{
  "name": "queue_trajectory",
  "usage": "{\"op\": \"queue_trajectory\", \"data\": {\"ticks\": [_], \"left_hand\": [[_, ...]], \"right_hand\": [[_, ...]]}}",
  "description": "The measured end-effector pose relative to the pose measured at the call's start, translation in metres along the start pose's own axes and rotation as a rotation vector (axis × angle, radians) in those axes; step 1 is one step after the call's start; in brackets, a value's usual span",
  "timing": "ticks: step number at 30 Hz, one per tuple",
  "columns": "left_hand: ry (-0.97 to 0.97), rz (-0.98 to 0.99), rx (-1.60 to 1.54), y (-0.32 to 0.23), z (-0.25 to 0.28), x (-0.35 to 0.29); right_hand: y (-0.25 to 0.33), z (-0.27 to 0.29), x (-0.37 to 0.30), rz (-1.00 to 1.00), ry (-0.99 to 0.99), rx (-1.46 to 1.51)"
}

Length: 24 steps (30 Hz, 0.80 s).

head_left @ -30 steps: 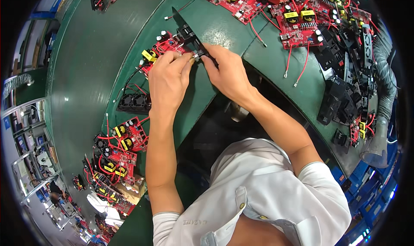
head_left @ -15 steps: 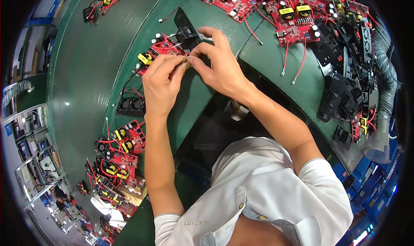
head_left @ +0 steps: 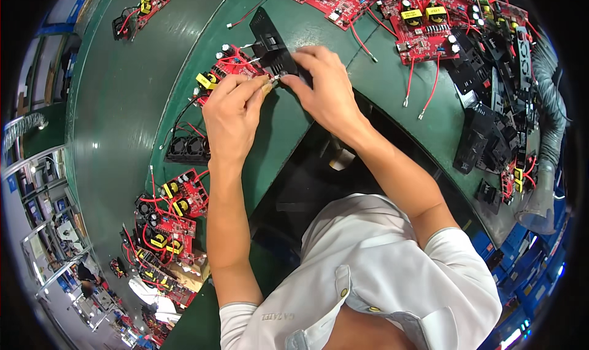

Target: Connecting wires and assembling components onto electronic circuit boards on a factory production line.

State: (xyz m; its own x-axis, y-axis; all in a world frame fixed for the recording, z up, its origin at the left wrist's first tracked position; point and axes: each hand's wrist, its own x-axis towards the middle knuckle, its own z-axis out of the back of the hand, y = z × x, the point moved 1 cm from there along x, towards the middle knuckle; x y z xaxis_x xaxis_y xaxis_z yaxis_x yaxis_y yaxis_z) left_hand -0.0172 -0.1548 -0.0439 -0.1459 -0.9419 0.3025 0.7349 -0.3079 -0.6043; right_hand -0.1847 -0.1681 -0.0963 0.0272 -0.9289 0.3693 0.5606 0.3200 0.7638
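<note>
A black plastic panel (head_left: 267,37) with slots and a switch-like part stands tilted at the end of a red circuit board (head_left: 233,64), joined by wires. My right hand (head_left: 328,95) grips the panel's right edge, fingers behind it and thumb near its lower corner. My left hand (head_left: 232,118) is closed in a pinch beside that corner. A small, pale metallic piece shows at its fingertips, too small to name. The left hand partly covers the board, where a yellow transformer (head_left: 207,81) and red wires show.
Black twin fans (head_left: 187,148) sit left of my left wrist. More red boards (head_left: 184,193) lie at the lower left and upper right (head_left: 423,40). Black panels (head_left: 485,129) are heaped at right, near a grey flexible duct (head_left: 548,80). A green belt (head_left: 116,104) runs along the left.
My right hand has shifted slightly right, and its fingers have closed on the black panel's edge. The panel has moved slightly; my left hand stays nearly in place. A board on the belt has moved left.
</note>
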Motion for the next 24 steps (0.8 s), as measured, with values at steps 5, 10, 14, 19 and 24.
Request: {"op": "queue_trajectory", "data": {"ticks": [5,10,14,19,24], "left_hand": [[0.012,0.011,0.035,0.002,-0.007,0.002],[0.035,0.018,0.097,0.0,-0.008,0.003],[0.041,0.017,0.082,0.002,-0.008,0.003],[0.039,0.007,0.076,-0.001,-0.008,0.003],[0.038,0.012,0.08,0.0,-0.007,0.004]], "right_hand": [[0.012,0.001,0.004,-0.123,0.212,0.15],[0.006,-0.005,-0.006,0.006,0.057,0.227],[0.004,-0.007,-0.006,0.049,0.042,0.24],[0.002,-0.006,-0.006,0.072,0.046,0.239],[0.006,-0.004,-0.005,0.056,0.048,0.258]]}}
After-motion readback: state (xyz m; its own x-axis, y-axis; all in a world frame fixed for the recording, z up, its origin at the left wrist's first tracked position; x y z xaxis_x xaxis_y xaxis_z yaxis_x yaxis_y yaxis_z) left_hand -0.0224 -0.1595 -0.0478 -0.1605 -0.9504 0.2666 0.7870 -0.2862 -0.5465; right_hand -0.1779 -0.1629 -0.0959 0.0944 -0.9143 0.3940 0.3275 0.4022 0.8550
